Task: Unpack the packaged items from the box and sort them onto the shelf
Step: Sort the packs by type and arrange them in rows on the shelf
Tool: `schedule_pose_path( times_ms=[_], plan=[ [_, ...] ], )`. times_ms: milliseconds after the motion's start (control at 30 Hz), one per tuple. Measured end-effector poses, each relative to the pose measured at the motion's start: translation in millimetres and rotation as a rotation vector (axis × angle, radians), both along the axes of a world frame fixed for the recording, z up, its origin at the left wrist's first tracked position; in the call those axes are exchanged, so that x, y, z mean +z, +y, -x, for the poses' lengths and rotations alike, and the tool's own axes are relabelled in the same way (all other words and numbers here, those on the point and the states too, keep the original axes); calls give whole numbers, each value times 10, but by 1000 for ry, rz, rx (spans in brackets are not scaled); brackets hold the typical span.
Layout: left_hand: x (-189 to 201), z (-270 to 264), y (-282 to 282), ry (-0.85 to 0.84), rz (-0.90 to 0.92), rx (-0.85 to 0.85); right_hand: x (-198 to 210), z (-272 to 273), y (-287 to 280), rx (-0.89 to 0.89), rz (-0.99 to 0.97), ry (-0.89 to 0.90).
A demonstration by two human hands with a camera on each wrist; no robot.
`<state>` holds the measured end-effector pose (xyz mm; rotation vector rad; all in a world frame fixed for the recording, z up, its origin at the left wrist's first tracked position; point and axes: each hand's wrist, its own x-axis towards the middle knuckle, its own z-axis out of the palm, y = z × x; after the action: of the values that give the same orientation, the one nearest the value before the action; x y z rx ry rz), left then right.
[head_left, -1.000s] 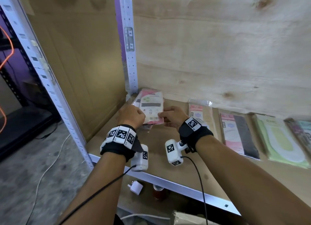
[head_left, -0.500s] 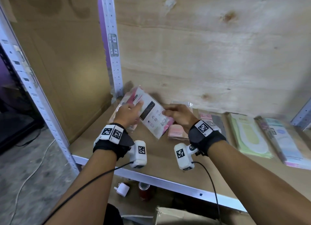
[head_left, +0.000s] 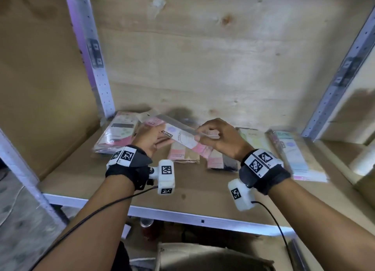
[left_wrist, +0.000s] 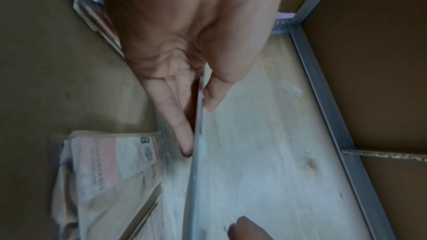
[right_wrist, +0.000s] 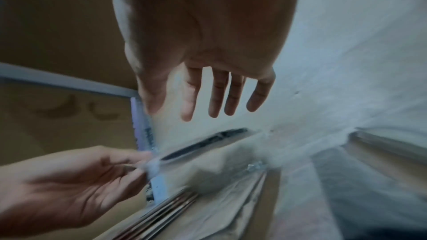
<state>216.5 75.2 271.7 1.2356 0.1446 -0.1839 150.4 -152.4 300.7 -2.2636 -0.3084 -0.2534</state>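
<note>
A flat white-and-pink packet (head_left: 182, 138) hangs tilted above the wooden shelf (head_left: 97, 175), between both hands. My left hand (head_left: 150, 142) pinches its left end. In the left wrist view the packet (left_wrist: 196, 152) shows edge-on between the thumb and fingers of that hand (left_wrist: 198, 116). My right hand (head_left: 217, 134) hovers at the packet's right upper edge. In the right wrist view the right hand (right_wrist: 169, 110) has straight, spread fingers with nothing between them, just above the packet (right_wrist: 208, 158). The left hand (right_wrist: 69, 180) pinches the packet's corner there.
Packets lie in a row along the shelf back: a pink-white stack (head_left: 119, 132) at the left post, pink-beige packs (head_left: 182, 156), a pink-black pack (head_left: 222, 159), a yellow one (head_left: 253, 140), a blue-white one (head_left: 292, 151). A cardboard box (head_left: 203, 256) stands below the shelf edge.
The packet has been lifted off the left stack and carried right, over the middle packs, turning flatter. The right hand's fingers have loosened from it. My view has shifted right.
</note>
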Motion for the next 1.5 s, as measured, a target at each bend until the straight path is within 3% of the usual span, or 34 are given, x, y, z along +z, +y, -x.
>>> schedule_pose_path(
  times_ms=[100, 300, 600, 767, 867, 1033, 1133, 1233, 1300, 1433, 1500],
  plan=[
    [-46, 62, -186, -37, -83, -112, -91, -8, -279, -127, -73, 88],
    [-133, 110, -436, -40, -114, -331, -283, 135, -623, 36, -432, 466],
    [-75, 51, -374, -121, -280, 72, -338, 113, -850, 105, -377, 535],
    [-236, -41, -655, -278, -784, 54, -472, 173, -1136, 36, -324, 569],
    [-254, -135, -641, -290, -899, 13, -441, 187, -1145, 54, -333, 555],
    [-204, -105, -618, -100, -641, -166, -471, 232, -1168, 73, -353, 543],
    [-147, -8, -643, -128, -456, -257, -495, 234, -1184, 68, -372, 528],
    [-133, 3, -659, -165, -413, -317, -481, 228, -1193, 65, -361, 506],
    [-174, -42, -644, -147, -366, -303, -473, 216, -1198, 48, -390, 497],
    [-295, -160, -651, -45, -76, -109, -482, 177, -1213, -3, -485, 488],
    [-307, -174, -704, -40, -83, -38, -497, 158, -1205, -45, -586, 471]
  ],
)
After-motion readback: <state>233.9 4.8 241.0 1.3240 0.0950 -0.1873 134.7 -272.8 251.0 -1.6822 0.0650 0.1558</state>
